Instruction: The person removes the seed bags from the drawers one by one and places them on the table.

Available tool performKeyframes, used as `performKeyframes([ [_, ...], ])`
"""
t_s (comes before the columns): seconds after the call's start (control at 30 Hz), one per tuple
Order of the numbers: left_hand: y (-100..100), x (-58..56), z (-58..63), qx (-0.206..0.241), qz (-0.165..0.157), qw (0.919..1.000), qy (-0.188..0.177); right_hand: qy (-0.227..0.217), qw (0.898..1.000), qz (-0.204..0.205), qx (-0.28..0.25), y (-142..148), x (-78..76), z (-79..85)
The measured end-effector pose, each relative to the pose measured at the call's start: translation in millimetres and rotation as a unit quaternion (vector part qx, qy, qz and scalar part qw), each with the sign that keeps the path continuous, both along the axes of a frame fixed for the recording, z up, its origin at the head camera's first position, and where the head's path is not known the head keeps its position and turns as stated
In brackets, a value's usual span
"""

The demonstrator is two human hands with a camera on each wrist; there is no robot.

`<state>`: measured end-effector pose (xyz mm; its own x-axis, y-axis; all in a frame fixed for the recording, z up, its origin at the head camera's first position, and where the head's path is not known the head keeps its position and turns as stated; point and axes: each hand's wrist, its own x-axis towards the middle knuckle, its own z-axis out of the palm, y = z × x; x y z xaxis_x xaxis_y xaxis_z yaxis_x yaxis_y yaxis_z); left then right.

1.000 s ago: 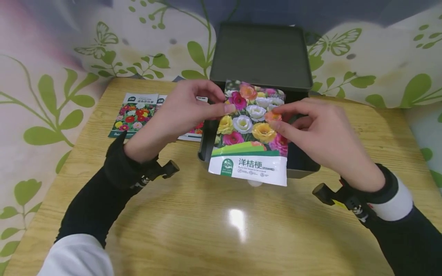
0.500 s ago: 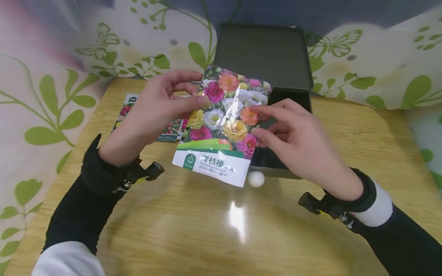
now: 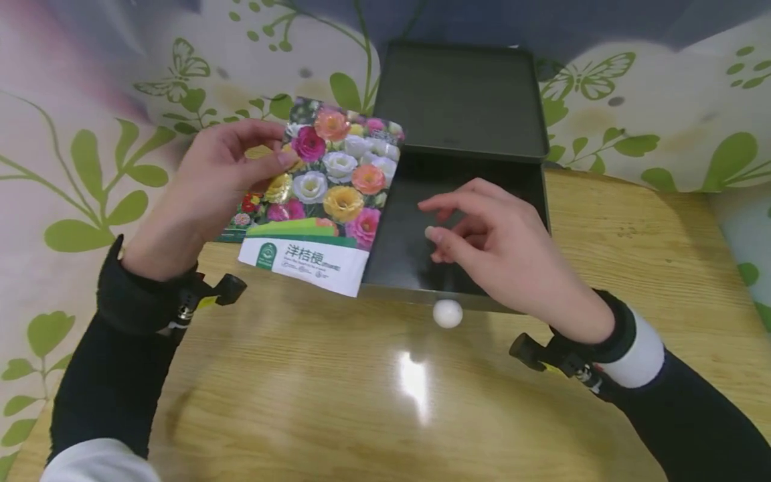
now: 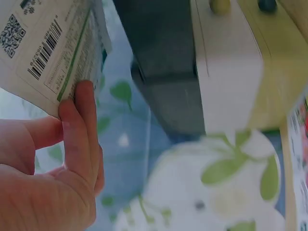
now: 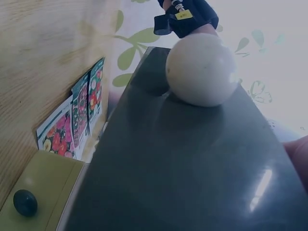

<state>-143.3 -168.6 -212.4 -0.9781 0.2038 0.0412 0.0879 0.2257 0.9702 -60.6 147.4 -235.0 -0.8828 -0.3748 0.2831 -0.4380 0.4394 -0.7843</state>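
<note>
My left hand (image 3: 225, 171) pinches a flower seed packet (image 3: 331, 181) by its left edge, thumb on the front. In the left wrist view, barcode and small print cover the packet's back (image 4: 48, 57), and fingers (image 4: 82, 125) press against it. The packet overlaps the left side of a dark drawer (image 3: 415, 221), pulled out, with a white round knob (image 3: 448, 313) on its front. Over the drawer my right hand (image 3: 500, 241) hangs with loosely bent fingers and nothing in them. More seed packets (image 3: 243, 217) lie on the table, partly covered by the left hand and the held packet.
A dark cabinet top (image 3: 464, 100) stands behind the drawer, near the patterned wall covering (image 3: 325, 40). Under the dark drawer are a white drawer (image 4: 231, 72) and a yellow-green drawer (image 4: 284, 72), each with a knob. Wooden table (image 3: 337, 402) stretches in front.
The packet has moved left, from over the drawer towards the other packets, in the left hand. The right hand has let go of its right edge. More of the drawer's inside shows.
</note>
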Motion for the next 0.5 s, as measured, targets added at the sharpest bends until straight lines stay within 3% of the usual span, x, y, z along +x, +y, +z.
performKeyframes([
  [0.2,-41,-18.5,-12.1,0.074,0.040,0.9959,-0.033,0.025,0.999,-0.004,0.032,2,-1.7,-1.1],
  [0.5,-96,-45.1,-29.1,0.059,0.128,0.9875,-0.072,0.043,0.998,-0.008,0.044,4,-1.5,-5.2],
])
